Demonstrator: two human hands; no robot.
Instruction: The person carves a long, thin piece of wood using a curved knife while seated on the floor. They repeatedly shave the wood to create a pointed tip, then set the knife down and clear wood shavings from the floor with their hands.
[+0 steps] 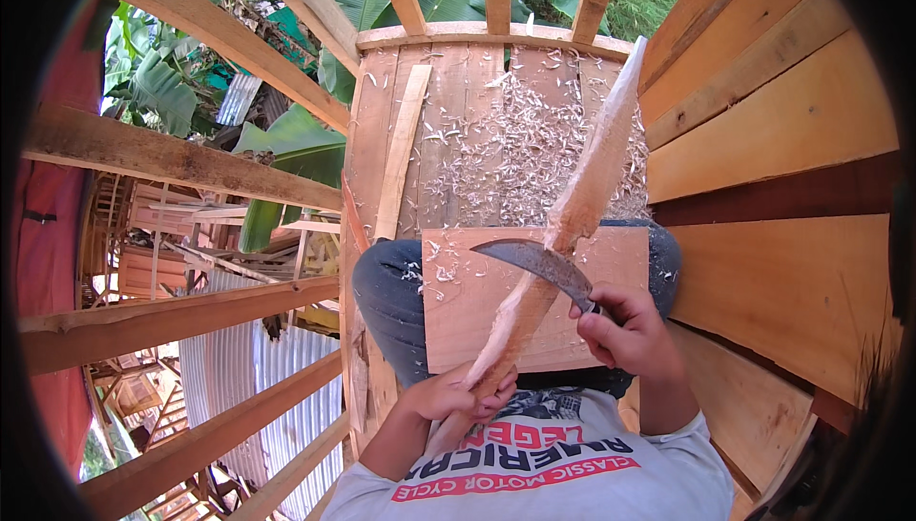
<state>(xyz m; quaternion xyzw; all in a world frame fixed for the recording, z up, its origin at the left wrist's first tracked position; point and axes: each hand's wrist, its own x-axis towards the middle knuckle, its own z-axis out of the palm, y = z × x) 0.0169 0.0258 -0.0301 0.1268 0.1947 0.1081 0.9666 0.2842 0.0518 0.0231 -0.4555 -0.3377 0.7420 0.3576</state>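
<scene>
A long, roughly carved piece of pale wood (584,198) runs slantwise from my chest up toward the far edge of the floor. My left hand (475,393) is wrapped round its near end. In my right hand (625,328) I grip the handle of a curved knife (536,261). Its dark, hooked blade lies across the middle of the wood and points left; a rough notch shows just beyond it. Beneath both, a flat wooden board (468,330) rests over my lap. Most of the knife's handle is hidden by my fingers.
Curled wood shavings (515,139) cover much of the plank floor (377,101). A loose wooden strip (405,144) lies on the left. Slatted railing (191,160) borders the left and far sides. A plank wall (773,282) stands close on the right.
</scene>
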